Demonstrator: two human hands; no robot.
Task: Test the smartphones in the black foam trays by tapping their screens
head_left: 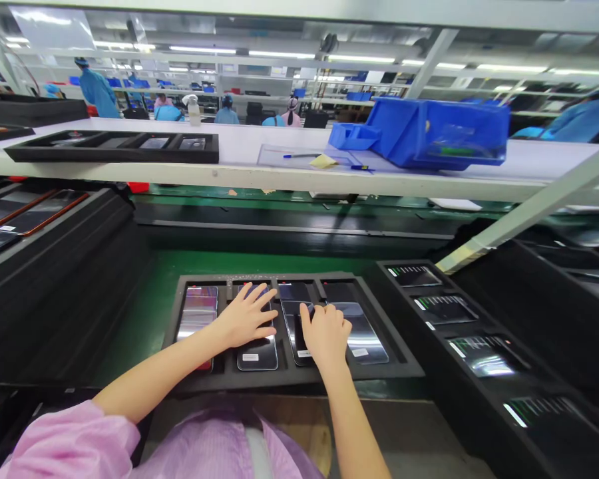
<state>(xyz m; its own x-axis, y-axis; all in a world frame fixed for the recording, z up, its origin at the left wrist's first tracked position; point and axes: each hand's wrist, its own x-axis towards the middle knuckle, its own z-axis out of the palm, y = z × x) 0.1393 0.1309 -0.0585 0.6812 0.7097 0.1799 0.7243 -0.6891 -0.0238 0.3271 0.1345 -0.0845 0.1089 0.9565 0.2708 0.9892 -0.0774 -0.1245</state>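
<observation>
A black foam tray (404, 368) lies in front of me with several phone-sized glossy panels in its slots. My left hand (249, 318) is spread with fingers apart over the second panel (257, 356), which bears a white label. Curled fingers of my right hand (327, 332) rest over the third panel (293, 326). Something dark shows beneath those fingers, but I cannot make out what it is. The leftmost panel (198, 313) has a reddish sheen, partly behind my left forearm. The rightmost panel (362, 332) reflects light beside my right hand.
A stack of black trays (414, 329) holding panels stands at the right; another stack (74, 239) stands left. A white shelf (279, 174) crosses ahead, bearing a black tray (114, 153), blue bins (404, 133) and a pen (301, 156). A slanted post (529, 216) rises right. People work beyond.
</observation>
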